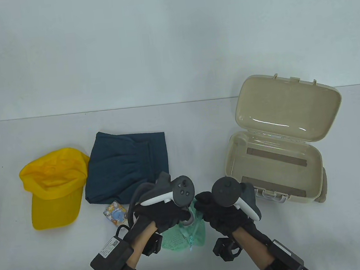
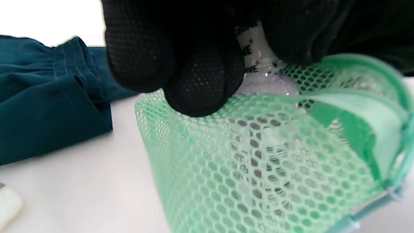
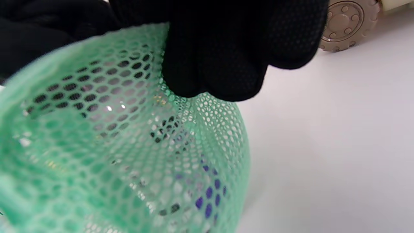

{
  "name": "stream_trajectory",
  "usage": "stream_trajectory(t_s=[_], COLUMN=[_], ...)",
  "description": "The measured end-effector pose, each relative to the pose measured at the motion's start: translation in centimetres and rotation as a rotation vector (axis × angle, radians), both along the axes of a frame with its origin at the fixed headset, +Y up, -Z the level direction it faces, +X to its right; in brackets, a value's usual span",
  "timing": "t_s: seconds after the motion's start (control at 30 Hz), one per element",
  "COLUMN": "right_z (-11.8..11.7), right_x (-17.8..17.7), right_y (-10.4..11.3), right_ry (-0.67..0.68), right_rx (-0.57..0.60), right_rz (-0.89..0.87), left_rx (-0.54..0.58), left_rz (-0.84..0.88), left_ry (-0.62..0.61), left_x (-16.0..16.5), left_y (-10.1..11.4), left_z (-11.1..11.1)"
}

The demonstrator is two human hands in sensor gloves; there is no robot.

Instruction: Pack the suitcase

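Mesh bag (image 1: pixel 191 231): mint green, honeycomb weave; purple patches show through it in the right wrist view. Suitcase (image 1: pixel 277 163): beige, with brown strips inside; white latches on its front. Left of the suitcase: trousers (image 1: pixel 128 170), dark teal; cap (image 1: pixel 55 185), bright yellow; small packet (image 1: pixel 115 213), pale blue cartoon print. Gloves: black. Table (image 1: pixel 34 255): white.

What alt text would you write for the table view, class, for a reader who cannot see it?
Two gloved hands, left hand and right hand, hold a green mesh bag at the table's front edge. Left lie a yellow cap, folded dark-blue garment and small packet; right, an open beige suitcase.
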State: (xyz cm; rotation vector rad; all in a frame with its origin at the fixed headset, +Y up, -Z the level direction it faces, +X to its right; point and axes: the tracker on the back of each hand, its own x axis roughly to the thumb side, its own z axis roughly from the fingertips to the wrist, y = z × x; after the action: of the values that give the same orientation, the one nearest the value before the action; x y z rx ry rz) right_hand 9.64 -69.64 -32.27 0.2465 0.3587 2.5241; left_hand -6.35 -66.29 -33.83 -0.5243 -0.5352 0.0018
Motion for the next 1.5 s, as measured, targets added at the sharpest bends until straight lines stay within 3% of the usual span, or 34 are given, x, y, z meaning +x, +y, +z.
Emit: stream_trajectory(t_s=[0.13,0.23,0.43,0.57,0.67,0.87,1.03,1.3,1.5], right_z=[-0.1,-0.2,-0.5,-0.5,-0.5,-0.5,-0.5,-0.4,-0.3], right_x=[0.0,0.2,0.7,0.8,1.0,1.2,1.1,1.0,0.9], right_y=[0.0,0.1,0.2,0.2,0.4,0.8,0.8,0.8,0.8], right_ry=[-0.001,-0.01,-0.033,-0.041,-0.044,-0.051,-0.046,-0.039,-0.036], right_rx=[0.017,0.027,0.039,0.037,0.043,0.05,0.052,0.059,0.059], right_rz=[0.02,0.023,0.029,0.029,0.015,-0.01,-0.007,0.003,0.007], left_rx=[-0.049,0.005,0.333,0.454,0.38,0.368,0.438,0.359,0.163], left_rz=[0.044,0.048,0.075,0.084,0.139,0.234,0.11,-0.119,-0.221], left_ry=[0.02,0.053,0.133,0.172,0.195,0.29,0.453,0.838,0.942], left_x=[0.2,0.3,1.1,1.4,0.9,-3.0,-8.4,-17.0,-19.2], left_y=[-0.2,-0.5,-1.7,-2.3,-1.6,1.6,2.6,-2.0,-5.9], left_z=[-0.8,-0.9,-0.2,0.0,-0.2,-0.8,-1.1,-1.2,-1.0])
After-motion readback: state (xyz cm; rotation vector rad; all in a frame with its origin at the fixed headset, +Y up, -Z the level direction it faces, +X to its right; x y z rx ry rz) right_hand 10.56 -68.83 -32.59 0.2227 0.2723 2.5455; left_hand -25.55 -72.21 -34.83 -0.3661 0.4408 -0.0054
